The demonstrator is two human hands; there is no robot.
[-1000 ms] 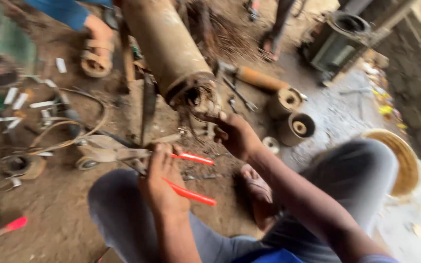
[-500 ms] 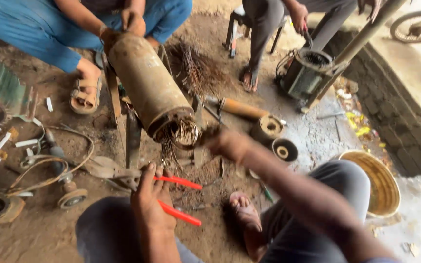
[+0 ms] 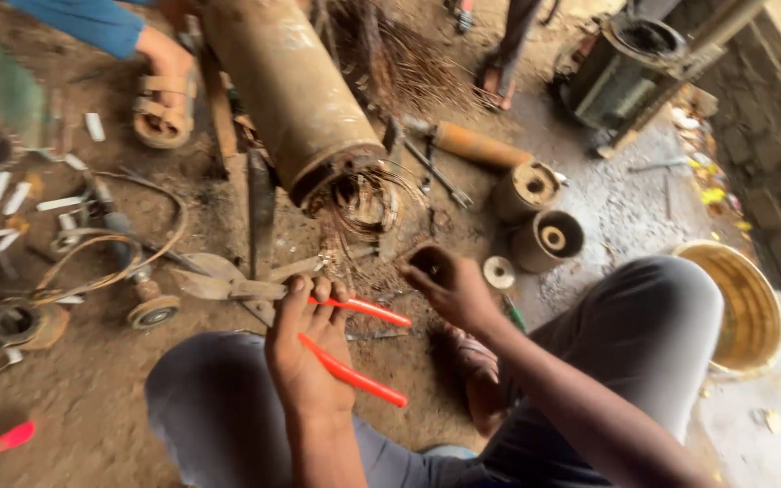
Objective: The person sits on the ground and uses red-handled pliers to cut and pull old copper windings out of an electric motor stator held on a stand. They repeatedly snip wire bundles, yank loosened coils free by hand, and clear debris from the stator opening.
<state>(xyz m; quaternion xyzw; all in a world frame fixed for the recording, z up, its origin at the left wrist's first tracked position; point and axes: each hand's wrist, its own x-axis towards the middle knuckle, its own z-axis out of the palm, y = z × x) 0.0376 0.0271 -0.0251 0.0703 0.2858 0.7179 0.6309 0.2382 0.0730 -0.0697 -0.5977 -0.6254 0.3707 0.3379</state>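
Snips, 1x, in left hand.

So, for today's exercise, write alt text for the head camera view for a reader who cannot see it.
A seated person's left hand grips red-handled cutters while the right hand reaches toward tangled copper wire spilling from the end of a rusty metal cylinder lying on a dirt floor. Small metal rings and a yellow basin sit nearby.

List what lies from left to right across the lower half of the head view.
Red-tipped tool → small wheel → left hand holding red-handled snips → right hand → small spool → yellow basin.
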